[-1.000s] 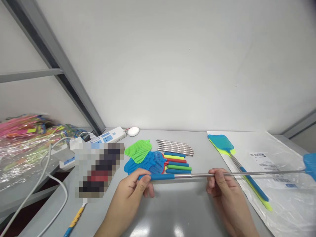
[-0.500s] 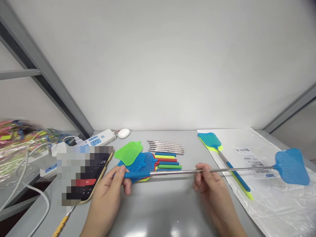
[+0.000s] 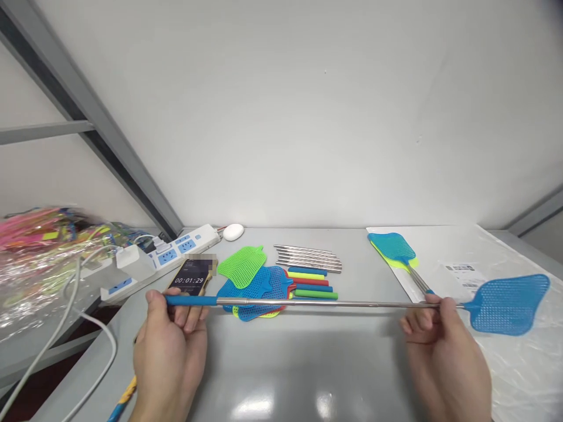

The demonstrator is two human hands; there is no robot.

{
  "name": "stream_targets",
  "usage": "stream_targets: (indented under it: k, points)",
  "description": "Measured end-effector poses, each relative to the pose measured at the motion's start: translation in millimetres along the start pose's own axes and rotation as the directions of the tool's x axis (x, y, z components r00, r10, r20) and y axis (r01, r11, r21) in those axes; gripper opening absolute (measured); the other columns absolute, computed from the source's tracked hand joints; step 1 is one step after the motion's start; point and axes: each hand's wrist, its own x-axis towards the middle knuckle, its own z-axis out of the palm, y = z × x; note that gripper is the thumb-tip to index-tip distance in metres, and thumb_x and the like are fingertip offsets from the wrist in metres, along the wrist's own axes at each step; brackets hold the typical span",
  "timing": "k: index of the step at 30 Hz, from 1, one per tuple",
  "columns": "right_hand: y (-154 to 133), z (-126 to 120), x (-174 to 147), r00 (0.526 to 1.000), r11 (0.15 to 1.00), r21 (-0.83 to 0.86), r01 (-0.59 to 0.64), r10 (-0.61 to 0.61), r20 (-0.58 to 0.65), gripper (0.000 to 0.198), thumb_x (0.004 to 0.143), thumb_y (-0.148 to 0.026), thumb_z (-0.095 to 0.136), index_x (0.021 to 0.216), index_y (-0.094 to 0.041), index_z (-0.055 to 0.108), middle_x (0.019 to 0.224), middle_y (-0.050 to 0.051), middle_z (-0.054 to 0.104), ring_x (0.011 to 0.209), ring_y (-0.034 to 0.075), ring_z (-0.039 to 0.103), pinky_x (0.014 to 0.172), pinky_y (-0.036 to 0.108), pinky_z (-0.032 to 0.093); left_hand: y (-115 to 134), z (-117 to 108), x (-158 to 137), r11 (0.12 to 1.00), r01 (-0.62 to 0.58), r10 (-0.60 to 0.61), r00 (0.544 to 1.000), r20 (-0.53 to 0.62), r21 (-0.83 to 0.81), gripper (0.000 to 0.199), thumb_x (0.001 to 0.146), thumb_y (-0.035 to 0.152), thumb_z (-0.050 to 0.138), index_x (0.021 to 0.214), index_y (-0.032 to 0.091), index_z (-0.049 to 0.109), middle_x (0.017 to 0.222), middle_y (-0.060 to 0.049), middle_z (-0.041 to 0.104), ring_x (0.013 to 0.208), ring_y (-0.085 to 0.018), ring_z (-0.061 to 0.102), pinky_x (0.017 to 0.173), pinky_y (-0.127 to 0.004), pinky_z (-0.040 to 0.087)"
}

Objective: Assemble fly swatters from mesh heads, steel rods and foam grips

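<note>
A fly swatter (image 3: 308, 303) with a blue handle, a long telescopic metal rod and a blue perforated head is held level across the view. My left hand (image 3: 171, 346) is closed round its blue handle. Close to the head, my right hand (image 3: 444, 346) pinches the thin end of the rod. Behind the rod lie loose swatter heads, a green one (image 3: 243, 266) on top of blue ones (image 3: 246, 291), with red and yellow edges showing beneath. Beside them are several coloured handle tubes (image 3: 310, 282) and a row of metal rods (image 3: 308, 258).
On the right, assembled swatters (image 3: 393, 247) rest on a white plastic bag (image 3: 519, 363) with a label. To the left are a phone (image 3: 191, 275) showing a timer, a power strip (image 3: 176, 251), white cables (image 3: 112, 346), a white mouse-like object (image 3: 233, 232) and clear-wrapped colourful goods (image 3: 48, 252).
My right hand has slid right along the rod towards the swatter head. My left hand has moved left with the handle, so the hands are farther apart. The view has shifted slightly.
</note>
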Motion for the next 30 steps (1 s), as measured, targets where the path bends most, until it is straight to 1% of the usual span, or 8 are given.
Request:
stream_targets:
  k: [5,8,12,16,21,25,27,30]
  points:
    - [-4.3,-11.2,10.7,1.0,0.995,0.1,0.022,-0.02,-0.019,0.011,0.089,-0.029,0.06,0.086,-0.019,0.062,0.06,-0.007,0.033,0.054,0.008,0.029,0.049,0.02,0.035,2.7,-4.4,9.0,0.998,0.031,-0.033,0.999,-0.032,-0.063,0.035,0.1,0.036,0.038,0.075,0.016,0.053,0.048,0.008,0.026,0.043,-0.007,0.018,0.041,-0.017,0.028]
    - [-3.1,-12.9,13.6,1.0,0.995,0.095,0.016,-0.016,-0.004,0.012,0.088,-0.03,0.062,0.083,-0.019,0.06,0.062,-0.006,0.035,0.054,0.007,0.03,0.048,0.019,0.035,2.4,-5.2,10.6,0.997,0.032,-0.034,0.999,-0.038,-0.065,0.033,0.099,0.036,0.042,0.076,0.016,0.053,0.048,0.008,0.027,0.043,-0.007,0.018,0.042,-0.017,0.028]
    - [-1.8,-9.8,12.2,0.998,0.997,0.064,0.048,-0.046,-0.043,0.01,0.087,-0.03,0.064,0.086,-0.02,0.063,0.063,-0.006,0.037,0.054,0.008,0.032,0.046,0.019,0.035,0.7,-5.2,10.4,0.999,0.005,-0.006,1.0,-0.028,-0.047,0.03,0.097,0.037,0.046,0.076,0.017,0.053,0.049,0.008,0.028,0.042,-0.007,0.02,0.041,-0.017,0.028]
    - [-0.3,-4.7,6.8,0.995,0.995,0.048,0.086,-0.083,-0.056,0.01,0.086,-0.03,0.065,0.087,-0.021,0.064,0.065,-0.005,0.039,0.056,0.008,0.034,0.047,0.018,0.035,-2.3,-4.9,8.2,1.0,-0.023,0.022,1.0,0.014,0.003,0.028,0.096,0.039,0.046,0.079,0.018,0.055,0.049,0.008,0.028,0.042,-0.007,0.021,0.042,-0.016,0.029]
    - [5.8,2.6,-4.1,0.996,0.996,-0.001,0.085,-0.085,-0.013,0.013,0.086,-0.033,0.066,0.088,-0.02,0.064,0.066,-0.005,0.038,0.057,0.008,0.033,0.047,0.017,0.033,-7.8,-2.1,-4.3,0.988,-0.023,0.0,0.99,0.144,0.154,0.026,0.093,0.043,0.051,0.087,0.019,0.059,0.051,0.008,0.031,0.043,-0.006,0.026,0.048,-0.017,0.034]
    - [8.9,7.0,-11.0,0.999,0.999,-0.01,0.053,-0.053,0.009,0.015,0.086,-0.035,0.065,0.089,-0.021,0.064,0.065,-0.006,0.037,0.056,0.008,0.032,0.047,0.016,0.033,-13.0,-3.8,-13.7,0.952,-0.055,-0.025,0.967,0.255,0.302,0.03,0.09,0.049,0.053,0.09,0.02,0.061,0.052,0.007,0.035,0.047,-0.007,0.032,0.049,-0.018,0.033]
    - [9.5,8.7,-13.1,0.999,0.999,-0.013,0.038,-0.038,0.011,0.017,0.085,-0.037,0.066,0.09,-0.021,0.064,0.065,-0.006,0.037,0.056,0.007,0.033,0.047,0.017,0.033,-15.8,-7.6,-15.0,0.901,-0.096,-0.045,0.949,0.313,0.422,0.034,0.089,0.053,0.052,0.092,0.02,0.062,0.052,0.006,0.037,0.05,-0.009,0.034,0.05,-0.019,0.032]
    - [11.1,12.0,-17.1,1.0,0.999,-0.042,0.013,-0.012,0.017,0.021,0.085,-0.041,0.066,0.092,-0.021,0.063,0.063,-0.006,0.038,0.056,0.008,0.034,0.048,0.017,0.033,-20.5,-14.1,-14.9,0.743,-0.208,-0.09,0.911,0.403,0.636,0.038,0.087,0.057,0.051,0.086,0.021,0.061,0.051,0.004,0.042,0.052,-0.012,0.037,0.05,-0.022,0.03]
